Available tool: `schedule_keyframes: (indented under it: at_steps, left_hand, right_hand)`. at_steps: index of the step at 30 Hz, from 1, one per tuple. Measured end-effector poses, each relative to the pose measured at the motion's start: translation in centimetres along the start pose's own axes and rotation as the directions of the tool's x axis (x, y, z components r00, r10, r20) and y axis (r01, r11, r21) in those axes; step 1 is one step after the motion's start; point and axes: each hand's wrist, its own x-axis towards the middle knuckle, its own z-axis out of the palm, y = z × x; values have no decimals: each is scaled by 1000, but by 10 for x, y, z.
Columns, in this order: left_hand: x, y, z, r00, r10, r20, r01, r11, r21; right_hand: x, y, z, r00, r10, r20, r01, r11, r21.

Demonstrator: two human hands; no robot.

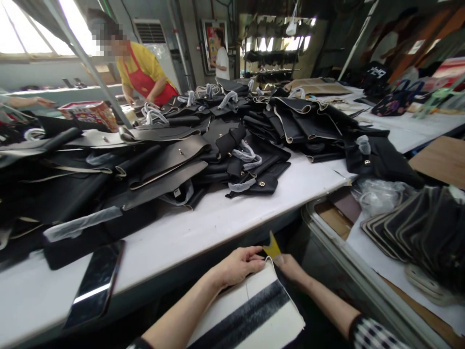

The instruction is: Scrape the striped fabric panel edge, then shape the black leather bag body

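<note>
A cream-white bag piece (pixel 232 322) with a broad black band lies before me, below the table's edge. My left hand (pixel 240 265) grips its far edge, fingers bent over near the top corner. At that same corner my right hand (pixel 292 270) is closed on a yellow tool (pixel 272 246) with a notched end, partly blurred; its exact kind I cannot make out. The tool's tip points up, close to my left fingertips. Part of the right hand's fingers is hidden behind the piece's corner.
Black leather bags (pixel 174 160) with plastic-wrapped handles are heaped on the white table (pixel 225 225). A phone (pixel 96 281) lies at its near edge. Stacked black panels (pixel 417 223) and clear plastic (pixel 379 196) sit at right. A co-worker in a red apron (pixel 148 82) stands across the table.
</note>
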Motion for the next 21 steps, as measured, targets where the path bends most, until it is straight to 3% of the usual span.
schedule_keyframes:
  at_steps: [2, 3, 5, 6, 7, 8, 10, 13, 16, 21]
  left_hand:
    - [0, 1, 1, 1000, -11, -8, 11, 1000, -13]
    - [0, 1, 1, 1000, -13, -12, 12, 1000, -14]
    - [1, 0, 0, 1000, -15, -24, 14, 1000, -20]
    - [1, -2, 0, 999, -18, -29, 18, 1000, -25]
    - [2, -3, -1, 999, -21, -35, 20, 999, -31]
    - [2, -4, -1, 999, -23, -40, 22, 999, -39]
    - [3, -7, -2, 999, -30, -45, 27, 998, -65]
    - [4, -8, -1, 998, -37, -50, 31, 994, -109]
    - [5, -6, 0, 996, -47, -69, 39, 992, -123]
    - [3, 3, 2, 998, 39, -56, -45, 994, -103]
  right_hand:
    - [-12, -1, -28, 992, 35, 123, -33, 999, -14]
    - [-19, -4, -42, 969, 67, 239, -63, 998, -24]
    - [-30, -13, -60, 843, 169, 510, -125, 985, -120]
    - [-33, -20, -65, 781, 199, 592, -95, 975, -202]
    - [-32, -27, -66, 758, 202, 620, -18, 957, -290]
    - [-28, -34, -64, 783, 170, 599, 84, 925, -371]
    - [-13, -48, -57, 878, 8, 478, 264, 826, -498]
    - [13, -66, -42, 940, -205, 274, 339, 661, -669]
    - [26, -81, -28, 893, -393, 222, 393, 436, -810]
    - [26, -96, -7, 791, -452, 413, 509, 109, -854]
